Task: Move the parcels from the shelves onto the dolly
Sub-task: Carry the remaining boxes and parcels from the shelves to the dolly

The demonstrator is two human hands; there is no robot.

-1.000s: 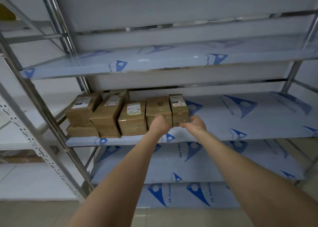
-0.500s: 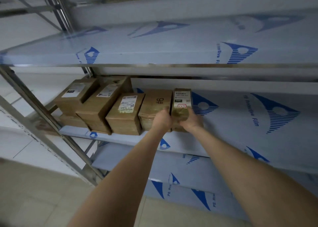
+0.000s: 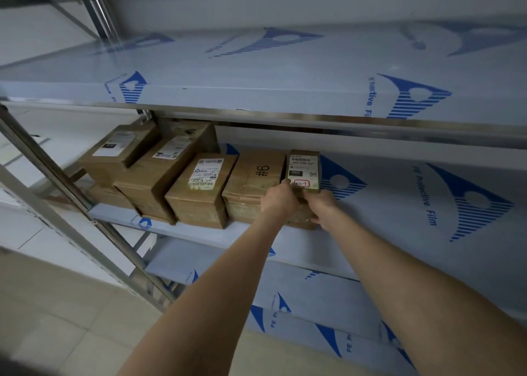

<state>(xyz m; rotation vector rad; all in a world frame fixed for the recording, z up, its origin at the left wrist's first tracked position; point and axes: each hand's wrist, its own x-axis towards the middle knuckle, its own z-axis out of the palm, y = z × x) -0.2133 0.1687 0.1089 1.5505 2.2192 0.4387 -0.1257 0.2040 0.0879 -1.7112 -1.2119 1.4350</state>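
Several brown cardboard parcels stand in a row on the middle shelf (image 3: pixel 199 233) of a steel rack. The rightmost is a narrow parcel (image 3: pixel 303 167) with a white label and a red-framed tag. My left hand (image 3: pixel 281 200) grips its left side and my right hand (image 3: pixel 320 204) grips its right front corner. To its left stands a parcel marked #6 (image 3: pixel 256 176), then a labelled parcel (image 3: pixel 199 187) and two more parcels (image 3: pixel 159 170) (image 3: pixel 119 150) stacked on flat ones. The dolly is out of view.
The shelf above (image 3: pixel 285 90) overhangs the parcels closely. Lower shelves (image 3: pixel 313 304) sit below, all covered in blue-printed protective film. A slanted steel post (image 3: pixel 57 187) stands at the left. Beige tiled floor (image 3: pixel 57 318) lies beneath.
The camera has moved closer and lower to the shelf. Both hands went from reaching for the narrow parcel to gripping its two sides.
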